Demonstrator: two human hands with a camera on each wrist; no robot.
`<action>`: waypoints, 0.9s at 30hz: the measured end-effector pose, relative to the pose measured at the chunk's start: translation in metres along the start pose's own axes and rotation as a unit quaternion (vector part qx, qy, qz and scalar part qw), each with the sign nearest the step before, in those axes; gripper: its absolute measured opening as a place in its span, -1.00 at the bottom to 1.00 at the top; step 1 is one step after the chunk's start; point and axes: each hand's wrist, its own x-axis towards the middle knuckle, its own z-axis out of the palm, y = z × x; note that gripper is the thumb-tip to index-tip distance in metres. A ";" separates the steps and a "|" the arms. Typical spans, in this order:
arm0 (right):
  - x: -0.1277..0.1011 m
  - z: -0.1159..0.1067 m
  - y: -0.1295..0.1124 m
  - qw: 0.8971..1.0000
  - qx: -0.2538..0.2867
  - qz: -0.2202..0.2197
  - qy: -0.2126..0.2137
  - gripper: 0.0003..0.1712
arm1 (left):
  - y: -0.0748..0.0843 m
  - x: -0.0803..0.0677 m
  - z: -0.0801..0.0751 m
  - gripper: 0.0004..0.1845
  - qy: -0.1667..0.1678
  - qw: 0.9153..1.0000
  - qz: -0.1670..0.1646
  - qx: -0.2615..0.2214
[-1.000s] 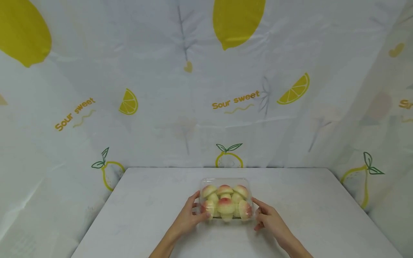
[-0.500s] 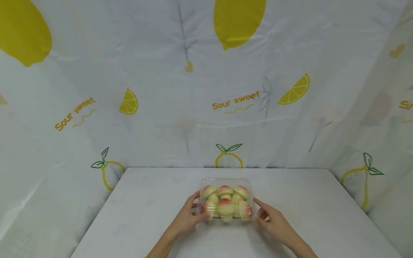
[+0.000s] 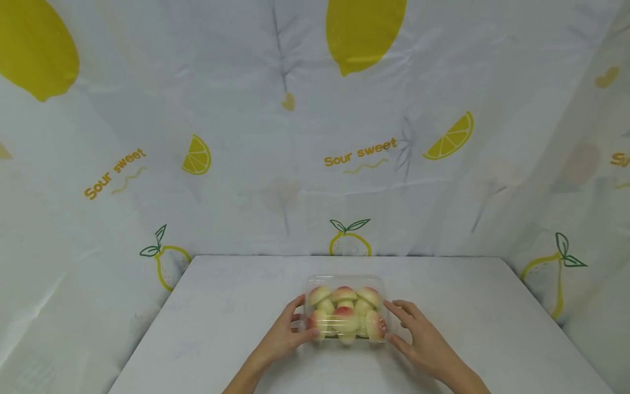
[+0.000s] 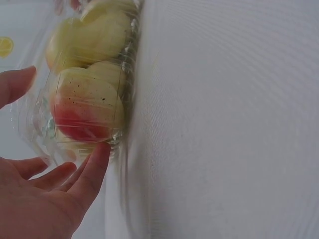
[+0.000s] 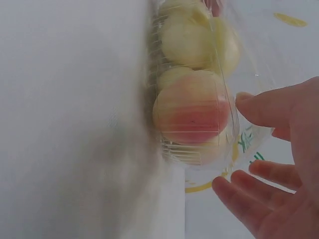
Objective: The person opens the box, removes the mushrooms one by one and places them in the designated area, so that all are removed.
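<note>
A clear plastic clamshell box (image 3: 344, 280) stands on the white table, its lid down. Packed inside are several mushroom-shaped pieces (image 3: 345, 318), pale yellow with red-blushed caps. At the box's left side my left hand (image 3: 283, 335) grips it, thumb over the front corner and fingers along the side wall. One fingertip (image 4: 105, 148) of that hand reaches the lower edge in the left wrist view. My right hand (image 3: 427, 342) is spread at the right side. Its thumb (image 5: 256, 107) lies right at the clear wall, while the other fingers (image 5: 244, 196) stand a little off the box.
The white tabletop (image 3: 236, 295) stretches out on both sides of the box. Behind it hangs a pale curtain (image 3: 256, 213) printed with lemons and lettering, which also runs along both sides of the table.
The box has shifted slightly toward me, with my left hand staying on it. My right hand's fingers have uncurled and spread, its thumb coming toward the front right corner.
</note>
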 end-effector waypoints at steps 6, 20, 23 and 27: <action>0.004 0.002 0.002 0.997 -0.042 -0.054 0.038 -0.23 | -0.001 0.001 -0.001 -0.03 0.001 1.000 0.001 -0.004; 0.011 -0.001 0.001 0.992 0.019 -0.089 0.082 -0.25 | -0.003 0.000 0.003 0.07 0.000 1.000 -0.013 -0.008; 0.013 -0.003 0.001 0.992 0.024 -0.087 0.083 -0.27 | -0.004 0.003 0.005 0.04 0.004 1.000 -0.003 -0.003; 0.017 -0.005 -0.001 0.992 0.036 -0.084 0.091 -0.27 | -0.005 0.006 0.005 0.03 0.008 1.000 -0.001 0.005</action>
